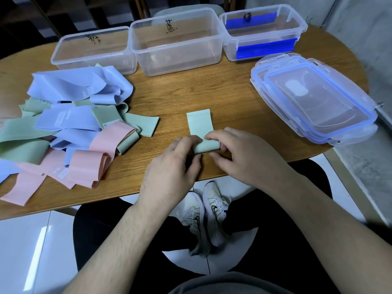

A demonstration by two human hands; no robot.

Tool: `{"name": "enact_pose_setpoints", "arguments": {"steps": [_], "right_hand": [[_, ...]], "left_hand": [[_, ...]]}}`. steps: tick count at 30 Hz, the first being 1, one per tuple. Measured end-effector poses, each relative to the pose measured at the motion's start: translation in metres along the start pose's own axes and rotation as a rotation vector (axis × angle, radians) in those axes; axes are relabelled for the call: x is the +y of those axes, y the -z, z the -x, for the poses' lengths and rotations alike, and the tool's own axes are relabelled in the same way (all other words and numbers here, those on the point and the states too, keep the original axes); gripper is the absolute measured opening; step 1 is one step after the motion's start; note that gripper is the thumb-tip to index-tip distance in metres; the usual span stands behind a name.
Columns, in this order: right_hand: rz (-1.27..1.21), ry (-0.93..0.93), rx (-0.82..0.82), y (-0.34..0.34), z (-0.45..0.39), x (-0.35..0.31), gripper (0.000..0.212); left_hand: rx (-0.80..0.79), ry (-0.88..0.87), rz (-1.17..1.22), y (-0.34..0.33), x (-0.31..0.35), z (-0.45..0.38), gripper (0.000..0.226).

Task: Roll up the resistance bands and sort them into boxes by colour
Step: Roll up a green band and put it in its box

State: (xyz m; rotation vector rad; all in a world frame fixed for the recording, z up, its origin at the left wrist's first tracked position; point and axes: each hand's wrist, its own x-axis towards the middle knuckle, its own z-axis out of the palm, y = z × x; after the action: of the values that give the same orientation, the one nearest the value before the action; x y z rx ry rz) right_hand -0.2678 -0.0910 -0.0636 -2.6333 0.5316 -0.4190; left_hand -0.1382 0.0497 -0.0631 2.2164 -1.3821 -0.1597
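Observation:
A pale green band (200, 124) lies flat on the wooden table (191, 92), its near end rolled into a short coil. My left hand (176, 164) pinches the coil's left end and my right hand (239, 151) holds its right end, fingers over the top. A loose pile of blue, green and pink bands (70, 124) covers the table's left side. Three clear plastic boxes stand along the far edge, each marked in black: a left box (63, 52), a middle box (220, 43) and a right box (297, 37) with blue clips.
Stacked clear lids (314, 98) with blue seals sit at the table's right, overhanging its edge. The table's near edge runs just under my wrists. My legs and white shoes show below it. A grey wall stands at the right.

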Motion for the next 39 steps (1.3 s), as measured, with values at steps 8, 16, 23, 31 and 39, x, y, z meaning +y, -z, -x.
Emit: {"name": "enact_pose_setpoints", "arguments": {"steps": [8, 16, 23, 31, 39], "right_hand": [[0.052, -0.005, 0.028, -0.002, -0.004, 0.0, 0.046], [0.017, 0.0, -0.001, 0.0, -0.013, 0.003, 0.034], [0.006, -0.008, 0.022, -0.001, -0.017, 0.004, 0.028], [0.033, -0.013, -0.009, 0.001, 0.008, -0.005, 0.028], [0.071, -0.033, -0.034, 0.001, 0.023, -0.011, 0.029]], "left_hand": [[0.0, -0.006, -0.122, 0.002, 0.0, -0.008, 0.037], [-0.032, 0.019, -0.141, 0.002, -0.002, -0.017, 0.039], [-0.021, 0.007, -0.094, 0.001, -0.005, -0.023, 0.034], [0.003, -0.095, -0.011, -0.003, -0.006, 0.0, 0.033], [0.008, -0.125, 0.019, -0.002, -0.003, 0.014, 0.037]]}}
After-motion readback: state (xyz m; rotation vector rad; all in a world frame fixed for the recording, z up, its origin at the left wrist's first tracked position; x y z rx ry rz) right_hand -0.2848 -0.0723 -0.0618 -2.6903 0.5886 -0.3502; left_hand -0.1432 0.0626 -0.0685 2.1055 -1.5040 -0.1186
